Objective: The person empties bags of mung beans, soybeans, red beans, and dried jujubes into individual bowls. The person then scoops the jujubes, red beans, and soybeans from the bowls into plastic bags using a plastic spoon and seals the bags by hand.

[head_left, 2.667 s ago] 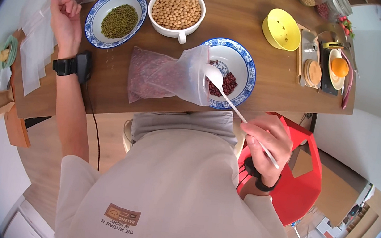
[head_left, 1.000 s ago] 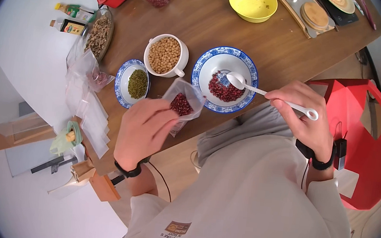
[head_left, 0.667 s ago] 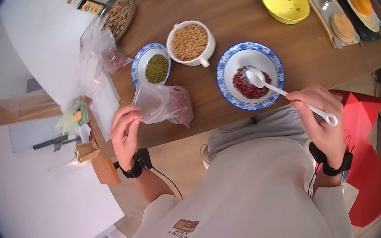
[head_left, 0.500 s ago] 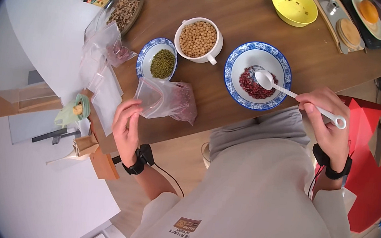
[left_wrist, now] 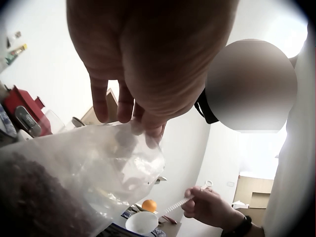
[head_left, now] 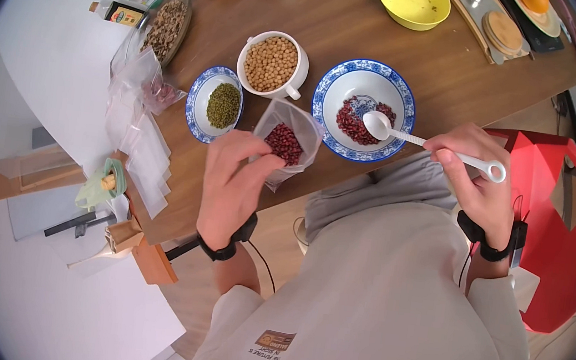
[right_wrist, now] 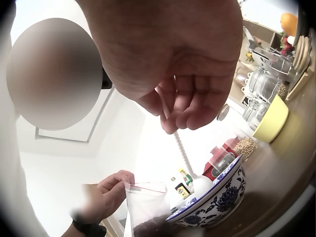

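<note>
My left hand (head_left: 234,180) pinches the rim of a clear zip bag (head_left: 310,131). Its mouth gapes upward in the head view and shows dark red beans (head_left: 284,143) inside. A blue-and-white bowl (head_left: 328,88) stands just right of the bag, with more red beans (head_left: 358,132) spread over its bottom. My right hand (head_left: 472,174) grips a white spoon (head_left: 408,137) by its twisted handle. The spoon's head overlaps the beans in the bowl. In the right wrist view, the spoon (right_wrist: 182,150) slants down to the bowl's rim (right_wrist: 202,197).
Left of the bag are a bowl of green beans (head_left: 223,106) and a white pot of chickpeas (head_left: 270,64). Plastic bags (head_left: 143,101) lie along the left edge. A yellow bowl (head_left: 414,5) stands at the back, and a red chair (head_left: 553,248) is at right.
The left hand, low at the bag's left end half a second ago, has moved right and over it. The bag's mouth has turned from left to upward. The spoon stays over the bowl.
</note>
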Motion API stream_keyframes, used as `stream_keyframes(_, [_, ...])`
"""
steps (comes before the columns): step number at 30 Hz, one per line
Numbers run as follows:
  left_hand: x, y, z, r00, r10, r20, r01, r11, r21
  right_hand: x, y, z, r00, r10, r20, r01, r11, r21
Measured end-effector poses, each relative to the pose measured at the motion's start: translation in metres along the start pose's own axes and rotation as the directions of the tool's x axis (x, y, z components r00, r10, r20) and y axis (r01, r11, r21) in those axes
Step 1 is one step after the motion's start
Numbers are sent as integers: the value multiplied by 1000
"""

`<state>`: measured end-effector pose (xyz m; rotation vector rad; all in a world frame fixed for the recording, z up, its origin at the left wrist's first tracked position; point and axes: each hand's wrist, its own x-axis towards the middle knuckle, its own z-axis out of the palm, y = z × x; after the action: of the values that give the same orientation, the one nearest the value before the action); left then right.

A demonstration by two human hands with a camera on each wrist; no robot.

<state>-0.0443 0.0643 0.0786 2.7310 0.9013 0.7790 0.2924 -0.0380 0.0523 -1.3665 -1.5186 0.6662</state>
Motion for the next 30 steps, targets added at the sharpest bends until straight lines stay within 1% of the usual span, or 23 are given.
stream_keyframes(1, [5, 1, 5, 999, 27, 29, -26, 999, -31, 0, 0, 1, 1000, -18, 2, 18, 1000, -3])
stream_keyframes(5, [21, 5, 14, 993, 89, 77, -87, 996, -18, 1, 1, 0, 1000, 1, -5, -1, 1000, 9])
stream_keyframes(7, [27, 3, 16, 983, 121, 139, -112, 991, -71, 2, 5, 2, 999, -29, -14, 29, 999, 15])
stream_keyframes(11, [37, 2, 17, 976, 135, 169, -122, 989, -85, 2, 10, 2, 999, -37, -37, 38, 999, 27])
stream_keyframes(15, [48, 1, 14, 972, 127, 197, -102, 986, -129, 1, 15, 0, 998, -37, -49, 38, 999, 25])
stream_keyframes(17, [59, 1, 12, 970, 126, 206, -100, 986, -132, 1, 17, 0, 998, -28, -56, 30, 999, 37])
stream_keyframes(19, [77, 0, 11, 953, 172, 250, -144, 981, -128, 1, 19, 0, 998, -37, -53, 40, 998, 58])
stream_keyframes(20, [85, -1, 12, 952, 171, 255, -143, 982, -126, 1, 20, 0, 998, -36, -55, 39, 997, 63])
stream_keyframes(22, [103, -4, 15, 925, 238, 296, -200, 968, -152, 1, 21, -1, 998, -36, -53, 40, 997, 71])
stream_keyframes(23, [111, -4, 19, 923, 240, 301, -203, 967, -151, 0, 21, -1, 998, -34, -58, 38, 996, 75])
stream_keyframes(25, [127, -2, 29, 874, 260, 411, -215, 964, -154, -1, 22, -2, 997, -42, -66, 48, 995, 91])
stream_keyframes(26, [131, -3, 34, 871, 263, 416, -218, 964, -153, -1, 22, -4, 997, -39, -71, 46, 994, 94])
stream_keyframes(28, [135, -8, 44, 795, 234, 560, -177, 972, -155, -3, 23, -6, 997, -43, -63, 49, 995, 91])
stream_keyframes(29, [137, -9, 48, 792, 235, 564, -180, 972, -153, -4, 24, -7, 997, -42, -68, 48, 994, 95])
stream_keyframes(30, [138, -11, 52, 740, 232, 631, -185, 973, -141, -5, 25, -7, 997, -41, -73, 48, 994, 101])
